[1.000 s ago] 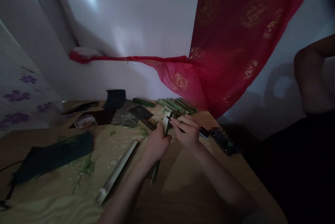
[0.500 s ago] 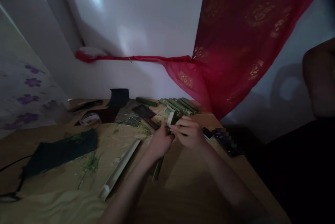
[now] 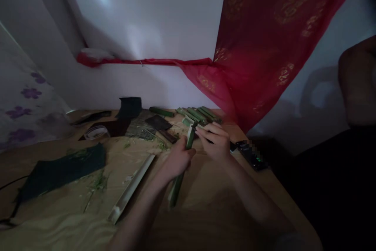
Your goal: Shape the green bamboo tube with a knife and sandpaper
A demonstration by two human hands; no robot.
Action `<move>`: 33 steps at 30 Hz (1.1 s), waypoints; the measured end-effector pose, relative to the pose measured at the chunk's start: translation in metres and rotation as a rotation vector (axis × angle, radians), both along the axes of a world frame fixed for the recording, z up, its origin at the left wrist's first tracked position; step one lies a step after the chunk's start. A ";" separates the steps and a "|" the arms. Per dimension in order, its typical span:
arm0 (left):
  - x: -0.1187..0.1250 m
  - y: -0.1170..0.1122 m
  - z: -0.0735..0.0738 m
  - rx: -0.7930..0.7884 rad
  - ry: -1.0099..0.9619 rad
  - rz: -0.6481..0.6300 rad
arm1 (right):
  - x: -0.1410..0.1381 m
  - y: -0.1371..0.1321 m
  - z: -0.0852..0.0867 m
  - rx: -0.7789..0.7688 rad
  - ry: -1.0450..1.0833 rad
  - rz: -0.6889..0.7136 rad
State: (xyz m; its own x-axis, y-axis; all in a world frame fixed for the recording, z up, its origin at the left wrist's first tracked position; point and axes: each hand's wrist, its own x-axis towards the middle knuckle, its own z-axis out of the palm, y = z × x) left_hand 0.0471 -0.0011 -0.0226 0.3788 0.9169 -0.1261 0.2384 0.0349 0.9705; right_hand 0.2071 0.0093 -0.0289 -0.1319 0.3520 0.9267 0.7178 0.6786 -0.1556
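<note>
My left hand [image 3: 178,158] is wrapped round a long green bamboo piece [image 3: 176,189], which slants from the table up and away from me. Its far end shows a pale cut face above my thumb. At that end, my right hand [image 3: 216,141] has its fingers closed on a thin dark tool [image 3: 194,127]; its tip meets or nearly meets the bamboo, and its kind is too dim to make out. Just beyond my hands lie several green bamboo pieces [image 3: 199,114]. Left of my left forearm rests a pale split bamboo length [image 3: 132,189], hollow side up.
A dark green cloth [image 3: 66,169] and plant scraps [image 3: 99,182] lie on the left. Behind are a roll of white tape [image 3: 96,132], a brown block [image 3: 167,136] and dark sheets [image 3: 129,108]. A phone-like black device [image 3: 251,156] sits at the right edge, near another person's arm [image 3: 360,86].
My right hand has moved slightly away from my left, toward the bamboo's far end. More of the bamboo now shows above and below my left hand. The view has shifted a little.
</note>
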 end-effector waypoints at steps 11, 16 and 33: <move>-0.003 0.009 0.000 -0.269 -0.474 -0.065 | -0.002 -0.008 0.008 -0.159 -0.032 0.209; -0.002 0.009 0.000 -0.241 -0.612 -0.050 | 0.002 -0.006 0.009 -0.133 0.000 0.134; -0.006 0.000 0.024 -0.398 -0.948 0.104 | 0.007 -0.018 0.022 -0.029 0.038 0.167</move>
State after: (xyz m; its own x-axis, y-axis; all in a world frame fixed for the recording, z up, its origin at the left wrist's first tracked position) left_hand 0.0406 -0.0006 0.0010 0.4015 0.9082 -0.1182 -0.6412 0.3709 0.6718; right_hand 0.2142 -0.0091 -0.0068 -0.1557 0.3551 0.9218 0.5887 0.7827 -0.2021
